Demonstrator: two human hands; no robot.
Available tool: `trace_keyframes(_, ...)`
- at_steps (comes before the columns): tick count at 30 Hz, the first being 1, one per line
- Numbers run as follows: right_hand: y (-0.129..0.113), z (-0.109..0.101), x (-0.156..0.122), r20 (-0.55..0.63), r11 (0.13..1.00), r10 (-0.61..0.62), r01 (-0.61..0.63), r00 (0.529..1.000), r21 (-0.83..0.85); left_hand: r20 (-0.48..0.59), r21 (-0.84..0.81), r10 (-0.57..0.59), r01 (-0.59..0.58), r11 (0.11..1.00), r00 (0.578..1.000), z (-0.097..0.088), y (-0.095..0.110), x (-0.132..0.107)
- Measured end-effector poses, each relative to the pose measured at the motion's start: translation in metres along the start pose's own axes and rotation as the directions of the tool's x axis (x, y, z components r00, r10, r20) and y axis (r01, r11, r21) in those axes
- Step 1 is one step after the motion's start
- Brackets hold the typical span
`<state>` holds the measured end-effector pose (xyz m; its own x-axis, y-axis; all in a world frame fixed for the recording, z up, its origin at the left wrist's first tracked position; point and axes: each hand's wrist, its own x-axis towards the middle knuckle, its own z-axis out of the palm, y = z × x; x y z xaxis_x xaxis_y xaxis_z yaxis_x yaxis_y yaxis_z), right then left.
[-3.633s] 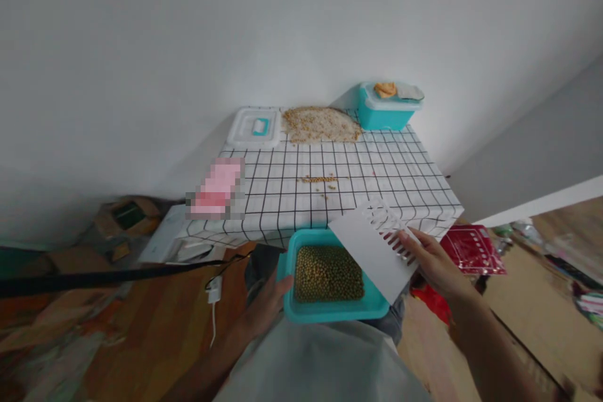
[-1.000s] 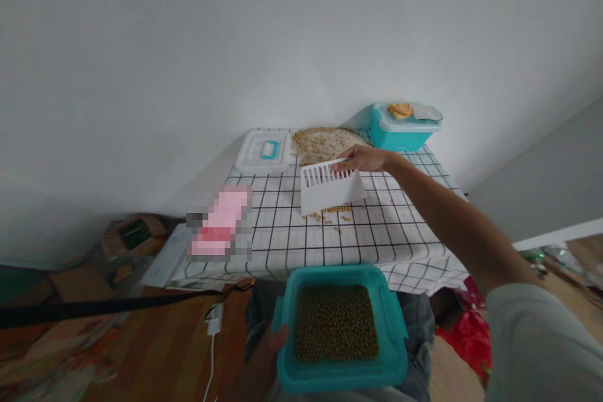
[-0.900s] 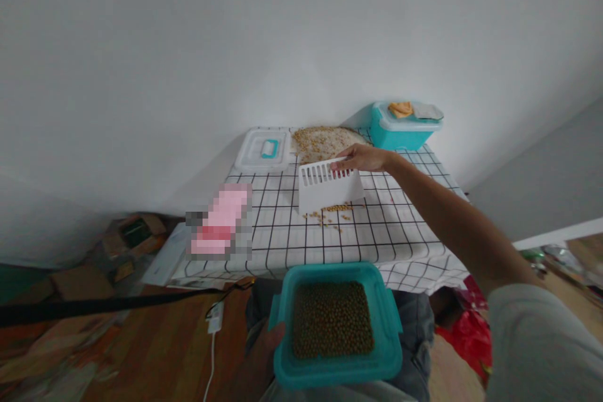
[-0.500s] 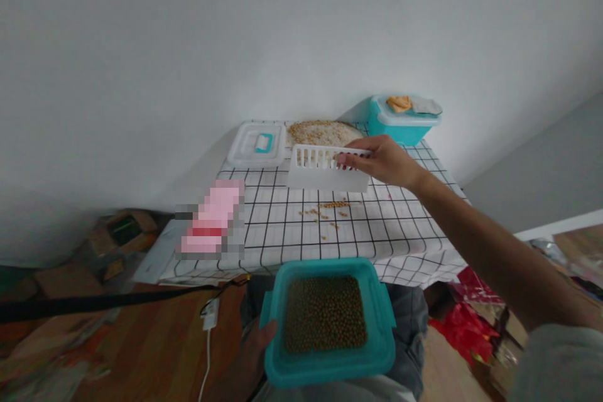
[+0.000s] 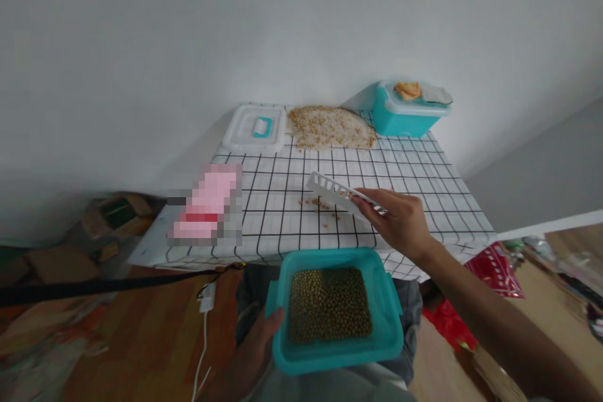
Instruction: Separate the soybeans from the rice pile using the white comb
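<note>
My left hand (image 5: 258, 342) grips the left side of a teal tub (image 5: 390, 339) filled with greenish beans (image 5: 330, 303), held on my lap below the table edge. My right hand (image 5: 400, 223) is closed on a white slotted scraper (image 5: 335, 191), holding it nearly flat above the checked tablecloth (image 5: 414, 176). A few yellow beans sit on the scraper. Loose yellow beans (image 5: 320, 206) lie scattered on the cloth just under it. A larger heap of yellow beans and grain (image 5: 330, 127) lies at the back of the table.
A clear lid with a teal handle (image 5: 255, 128) lies at the back left. A second teal tub (image 5: 406, 110) with a lid and cloth on top stands back right. A pink blurred object (image 5: 206, 204) sits at the left edge. A white cable (image 5: 203, 326) hangs below.
My right hand has pulled the scraper from the back of the table towards me and tipped it from upright to nearly flat. The teal tub stays on my lap.
</note>
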<state>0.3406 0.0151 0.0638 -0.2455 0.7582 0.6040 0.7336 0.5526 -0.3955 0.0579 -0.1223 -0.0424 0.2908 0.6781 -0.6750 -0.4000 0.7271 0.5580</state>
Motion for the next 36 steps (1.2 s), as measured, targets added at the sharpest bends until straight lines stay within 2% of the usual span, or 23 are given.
trace_keyframes(12,-0.003,0.010,-0.001,0.084,0.990,-0.127,0.120,0.988,0.080,0.077,0.024,0.031,-0.033,0.999,0.997,-0.017,-0.007,0.004)
trace_keyframes(18,-0.010,0.008,-0.010,0.150,0.978,-0.181,0.161,0.972,0.136,-0.010,-0.043,-0.053,0.052,0.998,0.999,-0.012,-0.006,0.000)
trace_keyframes(21,-0.012,0.006,-0.014,0.189,0.970,-0.206,0.176,0.960,0.166,0.030,-0.027,-0.053,0.053,0.998,0.998,-0.012,-0.003,0.001)
trace_keyframes(25,-0.014,0.004,-0.018,0.182,0.961,-0.220,0.181,0.958,0.210,0.085,-0.017,0.001,0.001,1.000,0.996,-0.010,0.001,0.002)
trace_keyframes(31,-0.018,0.001,-0.027,0.178,0.960,-0.210,0.169,0.961,0.221,0.112,-0.021,0.036,-0.034,0.999,0.993,-0.002,0.004,0.002)
trace_keyframes(36,-0.021,-0.002,-0.031,0.178,0.962,-0.194,0.152,0.965,0.226,0.103,0.013,0.044,-0.046,0.999,0.994,-0.003,0.005,0.002)
